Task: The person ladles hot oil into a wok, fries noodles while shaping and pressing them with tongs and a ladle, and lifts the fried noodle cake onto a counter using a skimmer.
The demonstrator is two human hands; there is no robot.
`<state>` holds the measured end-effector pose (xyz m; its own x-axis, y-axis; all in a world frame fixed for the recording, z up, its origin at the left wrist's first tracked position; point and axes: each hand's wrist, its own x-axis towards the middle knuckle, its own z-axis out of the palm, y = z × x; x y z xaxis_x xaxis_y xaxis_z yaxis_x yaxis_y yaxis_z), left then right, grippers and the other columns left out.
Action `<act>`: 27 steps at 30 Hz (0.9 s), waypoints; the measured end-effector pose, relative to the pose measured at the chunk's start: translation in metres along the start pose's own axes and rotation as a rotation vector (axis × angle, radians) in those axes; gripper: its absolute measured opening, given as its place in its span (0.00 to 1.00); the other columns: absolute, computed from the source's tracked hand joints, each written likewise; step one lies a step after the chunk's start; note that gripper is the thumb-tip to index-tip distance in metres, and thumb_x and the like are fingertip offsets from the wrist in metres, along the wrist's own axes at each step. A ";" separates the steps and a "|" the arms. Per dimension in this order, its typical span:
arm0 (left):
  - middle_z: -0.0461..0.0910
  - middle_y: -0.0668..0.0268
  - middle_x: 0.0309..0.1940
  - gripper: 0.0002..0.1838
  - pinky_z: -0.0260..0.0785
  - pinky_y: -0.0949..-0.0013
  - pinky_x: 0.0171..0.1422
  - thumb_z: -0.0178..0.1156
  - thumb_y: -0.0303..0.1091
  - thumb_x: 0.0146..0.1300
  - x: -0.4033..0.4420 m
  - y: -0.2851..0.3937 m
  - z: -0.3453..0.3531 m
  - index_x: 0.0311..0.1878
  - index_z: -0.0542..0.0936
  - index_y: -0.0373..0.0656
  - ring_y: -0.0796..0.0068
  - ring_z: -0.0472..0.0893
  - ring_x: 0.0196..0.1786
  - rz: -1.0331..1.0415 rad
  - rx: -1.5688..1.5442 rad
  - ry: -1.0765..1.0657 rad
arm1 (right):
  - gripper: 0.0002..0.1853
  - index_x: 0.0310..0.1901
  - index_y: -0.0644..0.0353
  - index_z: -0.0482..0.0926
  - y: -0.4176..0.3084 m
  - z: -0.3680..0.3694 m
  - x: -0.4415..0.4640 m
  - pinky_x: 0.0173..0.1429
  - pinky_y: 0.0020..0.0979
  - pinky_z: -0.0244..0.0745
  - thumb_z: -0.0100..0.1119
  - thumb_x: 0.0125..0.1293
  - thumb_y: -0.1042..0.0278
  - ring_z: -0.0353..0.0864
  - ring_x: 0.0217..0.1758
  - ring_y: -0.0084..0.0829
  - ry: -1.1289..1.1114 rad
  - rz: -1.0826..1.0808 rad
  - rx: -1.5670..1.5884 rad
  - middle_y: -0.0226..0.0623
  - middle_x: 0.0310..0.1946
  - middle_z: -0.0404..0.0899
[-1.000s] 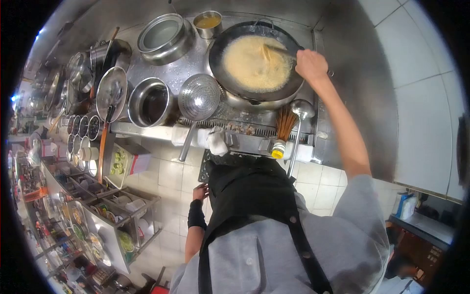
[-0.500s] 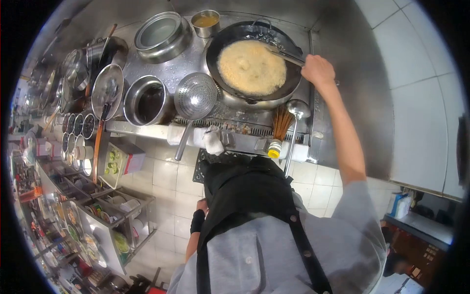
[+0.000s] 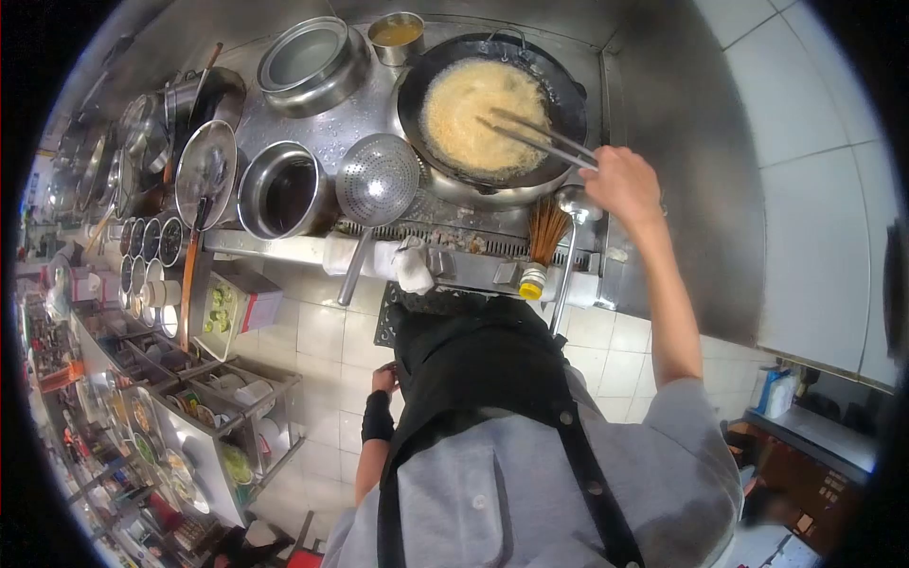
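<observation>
My right hand [image 3: 625, 185] is closed around a pair of long metal tongs [image 3: 542, 139]. Their two arms stand slightly apart, with the tips in the pale, frothy bubbling liquid [image 3: 464, 104]. That liquid fills the middle of a large black wok [image 3: 566, 99] on the stove. What lies under the froth is hidden. Low at my side, my left hand [image 3: 385, 378], with a black wristband [image 3: 377, 417], hangs next to my black apron [image 3: 473, 369]. Its fingers are small and partly hidden against the apron.
A perforated skimmer [image 3: 377, 180], a ladle [image 3: 578, 202] and a bamboo brush [image 3: 546, 232] rest along the stove's front edge. A pot of dark liquid [image 3: 284, 194], a lidded pot [image 3: 317, 71] and a metal cup [image 3: 397, 38] stand left of the wok.
My right hand has drawn back toward me, and the tongs have shifted from the wok's far right side to nearer its front. My left hand has risen slightly.
</observation>
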<state>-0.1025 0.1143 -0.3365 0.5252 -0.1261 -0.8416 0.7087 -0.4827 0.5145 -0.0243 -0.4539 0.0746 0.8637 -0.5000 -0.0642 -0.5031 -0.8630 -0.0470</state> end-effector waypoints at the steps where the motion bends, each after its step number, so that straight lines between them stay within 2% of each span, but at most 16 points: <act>1: 0.85 0.61 0.47 0.21 0.79 0.60 0.46 0.47 0.28 0.70 -0.007 0.000 0.002 0.61 0.80 0.38 0.69 0.84 0.45 0.028 0.077 -0.008 | 0.14 0.39 0.65 0.86 0.005 -0.006 -0.002 0.53 0.48 0.81 0.66 0.62 0.61 0.87 0.48 0.54 0.038 0.011 -0.018 0.55 0.41 0.86; 4: 0.85 0.62 0.46 0.20 0.78 0.56 0.46 0.48 0.32 0.72 -0.010 -0.018 0.005 0.60 0.82 0.40 0.67 0.83 0.47 -0.027 0.047 0.007 | 0.14 0.39 0.65 0.86 0.017 -0.016 0.002 0.53 0.48 0.81 0.65 0.63 0.61 0.86 0.48 0.53 0.077 0.040 -0.053 0.54 0.41 0.86; 9: 0.85 0.61 0.47 0.21 0.79 0.56 0.46 0.44 0.31 0.72 -0.025 -0.016 0.007 0.61 0.81 0.39 0.67 0.83 0.46 -0.038 0.129 -0.015 | 0.14 0.40 0.65 0.86 0.010 -0.006 0.013 0.55 0.48 0.81 0.66 0.61 0.62 0.87 0.49 0.52 0.044 -0.015 -0.069 0.54 0.42 0.86; 12: 0.85 0.61 0.46 0.23 0.79 0.58 0.46 0.42 0.29 0.70 -0.028 -0.009 0.007 0.62 0.80 0.39 0.68 0.83 0.45 -0.044 0.061 0.005 | 0.13 0.39 0.66 0.86 -0.012 0.004 0.019 0.56 0.47 0.81 0.66 0.61 0.63 0.87 0.49 0.52 -0.029 -0.100 -0.025 0.54 0.42 0.86; 13: 0.85 0.61 0.46 0.23 0.79 0.58 0.46 0.42 0.28 0.70 -0.028 -0.005 0.008 0.62 0.80 0.38 0.69 0.83 0.44 -0.051 0.030 0.010 | 0.10 0.37 0.65 0.87 -0.018 0.009 0.025 0.54 0.47 0.82 0.63 0.60 0.67 0.87 0.49 0.52 -0.072 -0.133 -0.028 0.54 0.42 0.87; 19: 0.84 0.61 0.44 0.24 0.78 0.62 0.44 0.42 0.26 0.68 -0.014 0.006 0.007 0.63 0.80 0.38 0.72 0.83 0.41 -0.113 -0.124 0.028 | 0.11 0.39 0.64 0.88 -0.019 0.076 0.094 0.53 0.45 0.84 0.58 0.58 0.73 0.88 0.49 0.51 0.000 -0.168 -0.094 0.52 0.43 0.87; 23: 0.84 0.62 0.44 0.24 0.77 0.64 0.42 0.44 0.25 0.67 0.013 -0.036 -0.001 0.62 0.80 0.38 0.72 0.82 0.40 0.156 0.071 -0.002 | 0.12 0.41 0.62 0.88 -0.013 0.047 0.097 0.53 0.45 0.85 0.59 0.58 0.72 0.88 0.50 0.50 0.011 -0.052 -0.131 0.51 0.44 0.88; 27: 0.84 0.63 0.43 0.23 0.77 0.64 0.40 0.45 0.26 0.67 0.006 -0.057 0.003 0.62 0.81 0.40 0.74 0.81 0.40 0.146 0.100 0.011 | 0.11 0.40 0.63 0.87 0.002 -0.002 0.066 0.54 0.46 0.83 0.62 0.59 0.67 0.88 0.49 0.50 0.029 -0.019 -0.203 0.50 0.44 0.87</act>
<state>-0.1414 0.1387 -0.3716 0.6249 -0.1917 -0.7569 0.5745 -0.5435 0.6120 0.0311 -0.4890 0.0719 0.8748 -0.4831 -0.0362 -0.4727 -0.8676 0.1545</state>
